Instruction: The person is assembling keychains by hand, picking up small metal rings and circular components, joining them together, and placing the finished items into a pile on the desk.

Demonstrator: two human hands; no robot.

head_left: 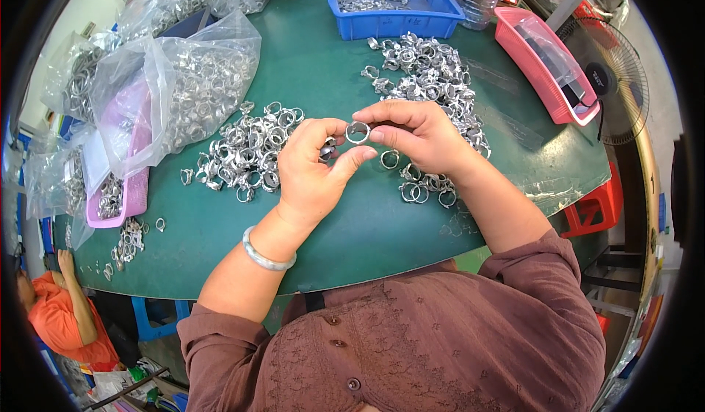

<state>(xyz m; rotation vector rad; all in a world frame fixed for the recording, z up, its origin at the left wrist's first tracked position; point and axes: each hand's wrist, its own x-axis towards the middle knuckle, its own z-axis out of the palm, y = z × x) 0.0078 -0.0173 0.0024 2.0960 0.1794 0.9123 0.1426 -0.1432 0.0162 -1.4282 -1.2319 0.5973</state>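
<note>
Between my two hands, above the table, is a silver metal ring [358, 133]. My left hand [314, 161] is closed, with its finger and thumb at the ring's left side; a pale bangle circles that wrist. More metal rings [328, 149] are tucked in its curled fingers, partly covered. From the other side, my right hand [418, 134] pinches the ring's edge between thumb and fingers. A heap of similar rings [246, 151] lies beside my left hand. Another, larger heap [433, 74] spreads behind and beneath my right hand, with several loose rings [415, 192] near its wrist.
Clear plastic bags of rings [209, 81] and a pink basket [136, 203] crowd the left of the green table [352, 236]. At the back stands a blue tray [400, 26]; right are another pink basket [525, 59] and a fan [613, 78]. A person in orange [62, 320] sits lower left.
</note>
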